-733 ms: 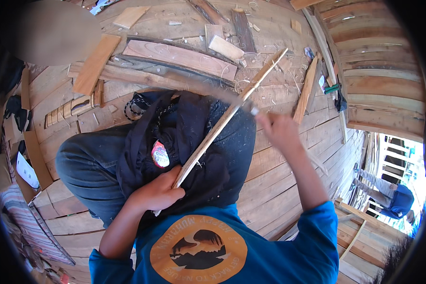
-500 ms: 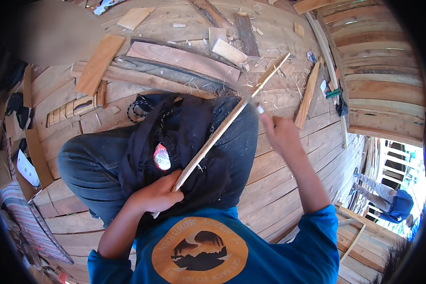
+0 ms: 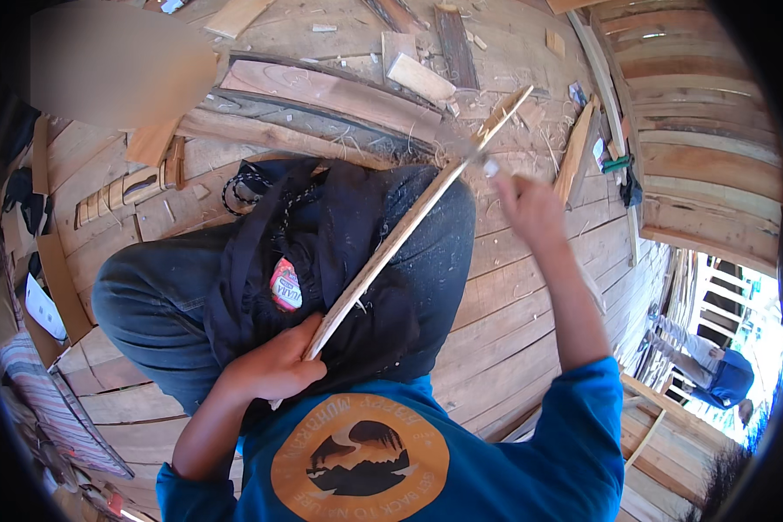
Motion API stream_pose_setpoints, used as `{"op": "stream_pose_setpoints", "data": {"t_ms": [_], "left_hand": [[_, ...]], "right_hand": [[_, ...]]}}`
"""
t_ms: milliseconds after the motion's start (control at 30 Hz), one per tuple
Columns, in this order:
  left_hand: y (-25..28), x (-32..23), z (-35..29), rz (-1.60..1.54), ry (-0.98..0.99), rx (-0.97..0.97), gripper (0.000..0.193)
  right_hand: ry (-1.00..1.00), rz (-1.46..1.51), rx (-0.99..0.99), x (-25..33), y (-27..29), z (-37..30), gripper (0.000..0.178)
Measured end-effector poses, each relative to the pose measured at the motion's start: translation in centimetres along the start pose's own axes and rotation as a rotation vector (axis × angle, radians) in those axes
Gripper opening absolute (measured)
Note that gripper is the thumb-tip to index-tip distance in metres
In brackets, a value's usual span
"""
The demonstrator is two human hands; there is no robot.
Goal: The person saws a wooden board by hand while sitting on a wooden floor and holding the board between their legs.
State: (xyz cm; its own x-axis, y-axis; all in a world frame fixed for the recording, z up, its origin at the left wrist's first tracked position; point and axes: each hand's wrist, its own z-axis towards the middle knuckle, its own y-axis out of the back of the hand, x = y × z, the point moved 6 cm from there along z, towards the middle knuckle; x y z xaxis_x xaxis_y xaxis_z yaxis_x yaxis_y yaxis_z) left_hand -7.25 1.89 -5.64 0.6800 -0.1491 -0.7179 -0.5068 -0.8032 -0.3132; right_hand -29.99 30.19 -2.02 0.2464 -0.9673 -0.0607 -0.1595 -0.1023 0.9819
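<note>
A long, thin wooden stick (image 3: pixel 398 237) slants from my lap up to the right, its lower end in my closed left hand (image 3: pixel 277 365). It lies across my dark trousers and a dark cloth (image 3: pixel 348 213) bunched on my lap. My right hand (image 3: pixel 533 209) is closed beside the upper part of the stick. It grips what looks like a knife (image 3: pixel 491 168); a white bit shows at my thumb, while the blade is smeared by motion against the wood. Thin curls of wood stick up along the stick. A small pink and white packet (image 3: pixel 285 285) rests on the cloth.
Several boards (image 3: pixel 331 91) and offcuts lie ahead on the plank floor (image 3: pixel 518 291), among shavings. An orange-brown board (image 3: pixel 574 152) leans at right, near a plank wall (image 3: pixel 705 130). A person (image 3: pixel 731 378) bends over at far right. Cardboard (image 3: pixel 61 278) stands at left.
My right hand has moved slightly up and to the right along the stick, with the blurred blade. My left hand still grips the lower end. The whole view has shifted a little.
</note>
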Motion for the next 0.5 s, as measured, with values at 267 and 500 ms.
{"op": "stream_pose_setpoints", "data": {"t_ms": [267,500], "left_hand": [[0.2,0.3,-0.7,-0.062,0.061,0.041,0.027],[0.5,0.3,-0.7,-0.043,0.074,0.056,0.029]], "right_hand": [[0.081,0.032,0.007,1.8,1.0,0.3,0.069],[-0.165,0.105,0.041,-3.8,1.5,2.9,0.069]]}}
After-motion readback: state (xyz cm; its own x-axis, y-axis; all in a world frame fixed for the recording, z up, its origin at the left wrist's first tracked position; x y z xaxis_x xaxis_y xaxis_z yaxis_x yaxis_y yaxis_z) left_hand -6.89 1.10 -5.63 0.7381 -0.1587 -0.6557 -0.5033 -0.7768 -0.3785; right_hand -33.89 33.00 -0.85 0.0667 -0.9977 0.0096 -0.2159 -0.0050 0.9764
